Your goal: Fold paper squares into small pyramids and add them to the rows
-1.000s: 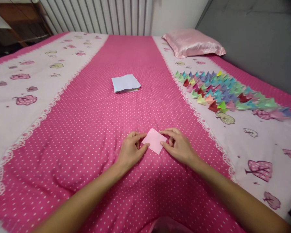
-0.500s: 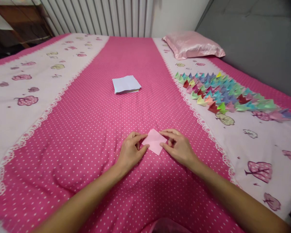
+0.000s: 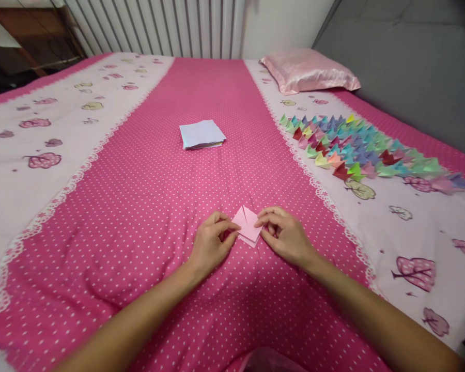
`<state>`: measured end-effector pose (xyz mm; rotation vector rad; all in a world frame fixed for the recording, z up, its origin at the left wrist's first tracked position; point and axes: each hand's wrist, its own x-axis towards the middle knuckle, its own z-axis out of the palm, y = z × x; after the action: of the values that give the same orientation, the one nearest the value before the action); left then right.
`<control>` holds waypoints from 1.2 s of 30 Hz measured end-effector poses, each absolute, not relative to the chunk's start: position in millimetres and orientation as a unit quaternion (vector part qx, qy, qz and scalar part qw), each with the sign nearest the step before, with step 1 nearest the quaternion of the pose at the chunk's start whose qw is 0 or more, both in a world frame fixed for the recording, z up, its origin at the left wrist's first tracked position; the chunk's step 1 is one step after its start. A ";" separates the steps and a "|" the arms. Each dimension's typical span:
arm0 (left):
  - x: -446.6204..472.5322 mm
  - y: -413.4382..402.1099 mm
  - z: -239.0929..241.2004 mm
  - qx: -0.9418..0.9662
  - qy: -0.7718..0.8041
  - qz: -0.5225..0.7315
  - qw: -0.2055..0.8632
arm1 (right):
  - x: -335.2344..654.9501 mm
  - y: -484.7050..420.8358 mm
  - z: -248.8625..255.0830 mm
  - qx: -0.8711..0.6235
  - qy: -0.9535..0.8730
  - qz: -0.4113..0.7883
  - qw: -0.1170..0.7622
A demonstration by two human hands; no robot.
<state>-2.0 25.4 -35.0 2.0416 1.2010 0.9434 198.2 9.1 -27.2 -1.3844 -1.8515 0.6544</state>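
A small pink paper (image 3: 248, 226) lies on the pink dotted bedspread (image 3: 147, 206) in front of me, partly folded with two flaps meeting along its middle. My left hand (image 3: 211, 244) pinches its left edge with thumb and forefinger. My right hand (image 3: 284, 235) pinches its right edge the same way. Both hands rest low on the bed, close together, fingers curled round the paper.
A stack of pale blue paper sheets (image 3: 201, 134) sits further up the bed's middle. Several folded coloured paper pieces (image 3: 352, 147) lie in rows at the right. A pink satin pillow (image 3: 308, 70) is at the far right, a radiator (image 3: 158, 26) behind.
The paper was a flat sheet a second ago; its sides are now folded inward to the middle. Both hands have drawn closer together over it.
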 end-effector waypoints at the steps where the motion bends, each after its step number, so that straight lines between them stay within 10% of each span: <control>1: -2.3 24.8 -36.0 0.774 0.442 0.354 0.284 | 199.1 8.5 -27.0 -0.529 -0.731 0.243 0.356; 18: 1.5 15.4 -35.9 0.882 0.403 0.227 0.083 | 198.3 3.6 -36.5 -0.492 -0.807 0.098 0.311; 36: -1.7 15.2 -31.7 0.812 0.516 0.242 0.123 | 205.3 4.0 -35.5 -0.581 -0.769 0.011 0.266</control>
<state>-1.7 15.2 -31.7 2.3698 1.5057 0.7064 205.3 4.0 -35.5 -1.5690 -2.0757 0.0310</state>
